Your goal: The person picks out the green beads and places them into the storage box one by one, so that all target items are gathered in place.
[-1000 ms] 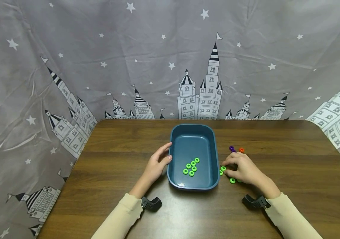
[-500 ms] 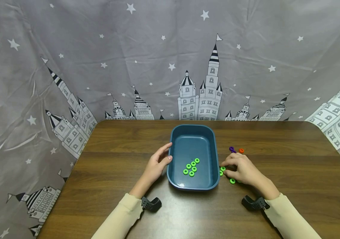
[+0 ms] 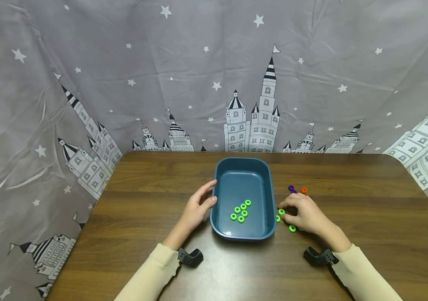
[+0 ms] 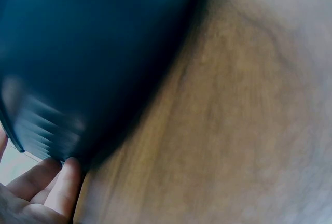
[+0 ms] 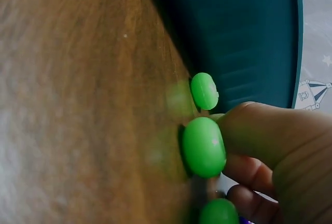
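Note:
In the head view a dark blue plastic tray stands mid-table with several green ring-shaped beads on its floor. My left hand rests against the tray's left side, thumb and fingers fairly straight and spread; the left wrist view shows fingertips at its wall. Just right of the tray, my right hand pinches a green bead between thumb and index finger. Another green bead lies by the tray wall. One more green bead lies below the thumb, and another is mostly hidden under the hand.
Purple beads and an orange bead lie just beyond my right hand. Behind the wooden table hangs a grey curtain printed with castles and stars.
The green bead at my right fingertips has shifted slightly away from the one by the tray. My left hand, the tray and the beads inside have stayed in place.

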Available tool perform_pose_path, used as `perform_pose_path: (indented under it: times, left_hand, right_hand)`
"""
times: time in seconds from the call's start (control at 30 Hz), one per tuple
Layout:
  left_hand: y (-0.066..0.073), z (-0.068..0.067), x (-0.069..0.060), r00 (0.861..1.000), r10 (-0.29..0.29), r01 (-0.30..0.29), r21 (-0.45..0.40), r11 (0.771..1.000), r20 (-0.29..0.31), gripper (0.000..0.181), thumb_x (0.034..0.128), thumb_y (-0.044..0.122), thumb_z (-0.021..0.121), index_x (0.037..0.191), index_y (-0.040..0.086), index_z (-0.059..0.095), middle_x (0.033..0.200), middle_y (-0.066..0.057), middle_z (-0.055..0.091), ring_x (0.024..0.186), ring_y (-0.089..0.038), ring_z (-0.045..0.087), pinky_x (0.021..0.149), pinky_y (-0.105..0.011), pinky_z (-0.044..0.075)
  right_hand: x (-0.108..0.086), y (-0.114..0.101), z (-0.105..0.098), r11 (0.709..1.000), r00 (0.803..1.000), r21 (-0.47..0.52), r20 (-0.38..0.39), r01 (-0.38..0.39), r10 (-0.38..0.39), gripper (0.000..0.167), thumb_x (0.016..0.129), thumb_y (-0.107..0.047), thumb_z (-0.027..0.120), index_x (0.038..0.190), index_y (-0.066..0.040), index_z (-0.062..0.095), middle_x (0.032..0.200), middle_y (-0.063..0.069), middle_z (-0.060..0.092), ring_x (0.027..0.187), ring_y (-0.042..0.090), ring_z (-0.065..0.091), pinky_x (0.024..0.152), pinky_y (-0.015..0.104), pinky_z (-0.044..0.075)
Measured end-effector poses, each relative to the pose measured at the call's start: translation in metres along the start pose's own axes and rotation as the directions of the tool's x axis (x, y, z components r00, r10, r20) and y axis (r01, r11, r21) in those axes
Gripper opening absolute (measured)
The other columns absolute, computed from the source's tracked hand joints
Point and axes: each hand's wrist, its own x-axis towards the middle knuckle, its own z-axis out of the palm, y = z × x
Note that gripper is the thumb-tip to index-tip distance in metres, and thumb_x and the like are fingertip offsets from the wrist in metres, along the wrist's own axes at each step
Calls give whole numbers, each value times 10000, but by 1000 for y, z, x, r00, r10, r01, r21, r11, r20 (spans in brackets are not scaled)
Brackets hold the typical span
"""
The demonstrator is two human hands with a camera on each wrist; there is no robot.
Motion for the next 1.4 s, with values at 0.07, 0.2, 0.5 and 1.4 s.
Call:
perform_pose_path:
  times: [0.07,0.2,0.5,1.4]
  left_hand:
    - [-1,0,0,1000,1,-1,1,1000,-1,512,999,76,588,1499,41,486,1483,-243,546,1283,-424,597,991,-279,506]
    - [-2,-1,0,1000,6,-6,6,1000,-1,512,999,74,588,1498,37,485,1491,-240,539,1295,-422,589,1004,-297,504]
    - [-5,-2,-1,999,30,-30,-8,1000,11,520,995,67,588,1500,16,472,1483,-266,535,1289,-434,589,981,-230,498]
    - [-7,-4,-2,1000,26,-26,0,1000,4,509,998,81,591,1498,69,497,1482,-239,549,1288,-417,596,1005,-301,505]
  right_hand:
    - [0,-1,0,1000,1000,1,4,-2,2,185,738,-50,799,914,-105,786,865,-42,719,822,154,642,728,335,512]
    - [0,0,1,1000,1000,8,11,-6,6,181,746,-49,805,920,-95,792,862,-41,708,810,140,638,712,315,510]
    - [-2,1,4,1000,1000,1,-9,-18,18,178,752,-38,813,918,-96,786,875,-26,742,816,153,670,727,336,546]
    - [15,-9,-9,996,991,19,-108,-81,83,230,802,-12,795,1031,-11,775,902,66,777,744,185,721,689,380,578]
